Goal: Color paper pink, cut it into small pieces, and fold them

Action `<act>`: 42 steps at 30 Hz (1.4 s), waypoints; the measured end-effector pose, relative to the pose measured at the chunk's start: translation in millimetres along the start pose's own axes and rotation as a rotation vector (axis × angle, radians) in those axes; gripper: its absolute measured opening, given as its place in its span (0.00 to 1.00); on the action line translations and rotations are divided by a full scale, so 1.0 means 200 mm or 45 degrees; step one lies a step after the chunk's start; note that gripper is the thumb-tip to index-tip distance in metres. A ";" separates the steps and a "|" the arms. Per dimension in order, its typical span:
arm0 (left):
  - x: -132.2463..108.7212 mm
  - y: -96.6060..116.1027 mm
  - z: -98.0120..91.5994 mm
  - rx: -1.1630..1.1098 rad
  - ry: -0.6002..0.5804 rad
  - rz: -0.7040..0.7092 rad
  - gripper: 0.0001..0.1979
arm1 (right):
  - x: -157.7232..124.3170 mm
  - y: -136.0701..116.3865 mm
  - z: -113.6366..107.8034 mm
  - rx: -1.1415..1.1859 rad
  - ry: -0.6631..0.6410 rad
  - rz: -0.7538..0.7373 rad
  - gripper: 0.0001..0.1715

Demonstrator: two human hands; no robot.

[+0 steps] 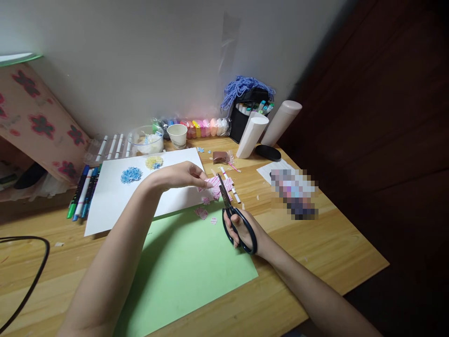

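My left hand [191, 175] pinches a piece of pink striped paper [213, 187] between thumb and fingers, above the edge of a white sheet. Around the handles of black scissors [226, 199] my right hand [243, 227] is closed, with the blades pointing up and away, at the right part of the pink paper. Several small pink paper scraps [201, 213] lie below on a green sheet [189, 262]. On the white sheet [115, 210] sit a blue clump of shredded bits [131, 175] and a smaller yellow one [154, 162].
Behind stand a clear bowl [146, 140], a paper cup [177, 135], packed coloured clay [206, 127], a black marker holder [240, 124] and white bottles [252, 135]. Markers [82, 192] lie at left. A black cable [44, 262] curves at the left edge. A blurred item [294, 192] lies right.
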State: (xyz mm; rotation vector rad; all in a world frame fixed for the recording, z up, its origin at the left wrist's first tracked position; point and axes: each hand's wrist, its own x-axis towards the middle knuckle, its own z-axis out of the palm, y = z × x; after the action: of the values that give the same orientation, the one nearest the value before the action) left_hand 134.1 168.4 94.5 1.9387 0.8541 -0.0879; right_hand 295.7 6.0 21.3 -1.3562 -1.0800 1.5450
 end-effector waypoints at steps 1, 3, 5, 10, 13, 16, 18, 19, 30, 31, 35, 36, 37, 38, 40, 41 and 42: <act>-0.01 0.00 -0.01 -0.022 0.004 -0.009 0.16 | 0.01 0.00 0.00 0.055 0.000 0.022 0.42; -0.02 0.00 -0.01 -0.068 0.032 -0.033 0.16 | 0.02 0.01 -0.01 0.139 0.005 0.055 0.41; -0.02 0.00 -0.02 -0.098 0.064 -0.056 0.18 | 0.04 0.03 -0.02 0.154 0.027 0.043 0.40; -0.03 0.01 -0.02 -0.111 0.100 -0.054 0.18 | 0.03 0.08 -0.03 0.142 0.005 -0.031 0.43; -0.03 0.02 -0.02 -0.128 0.127 -0.055 0.18 | 0.01 0.09 -0.01 0.146 -0.103 -0.037 0.49; -0.03 0.03 -0.02 -0.131 0.154 -0.065 0.17 | -0.02 0.08 0.00 0.087 -0.208 -0.083 0.50; -0.04 0.04 -0.02 -0.121 0.171 -0.076 0.17 | -0.03 0.08 0.00 0.036 -0.225 -0.111 0.50; -0.04 0.04 -0.02 -0.113 0.180 -0.084 0.17 | -0.03 0.09 0.00 0.013 -0.217 -0.126 0.49; -0.03 0.07 0.02 -0.108 0.218 -0.074 0.15 | -0.02 0.11 -0.02 -0.071 -0.164 -0.172 0.49; -0.02 0.07 0.03 -0.106 0.205 -0.076 0.15 | -0.02 0.11 -0.01 -0.066 -0.166 -0.161 0.49; -0.01 0.08 0.06 -0.099 0.160 -0.080 0.13 | -0.02 0.10 -0.01 -0.038 -0.156 -0.153 0.47; 0.00 0.08 0.06 -0.101 0.153 -0.076 0.13 | -0.02 0.10 -0.01 -0.032 -0.154 -0.155 0.47; 0.00 0.09 0.07 -0.104 0.148 -0.069 0.12 | -0.02 0.10 -0.01 -0.026 -0.154 -0.156 0.46; 0.00 0.09 0.07 -0.109 0.143 -0.061 0.12 | -0.02 0.10 -0.01 -0.020 -0.155 -0.157 0.46; 0.00 0.09 0.07 -0.118 0.137 -0.048 0.12 | -0.02 0.10 -0.01 -0.004 -0.159 -0.157 0.46; 0.00 0.09 0.07 -0.120 0.133 -0.044 0.12 | -0.01 0.11 -0.01 0.005 -0.157 -0.155 0.46; 0.00 0.09 0.07 -0.121 0.132 -0.043 0.11 | -0.01 0.11 -0.01 0.012 -0.153 -0.151 0.45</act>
State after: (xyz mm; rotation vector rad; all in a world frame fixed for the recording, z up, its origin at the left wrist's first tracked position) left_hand 149.3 151.6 100.4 1.8527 0.9431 0.0327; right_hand 296.4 -3.2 1.3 -1.1834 -1.2031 1.5583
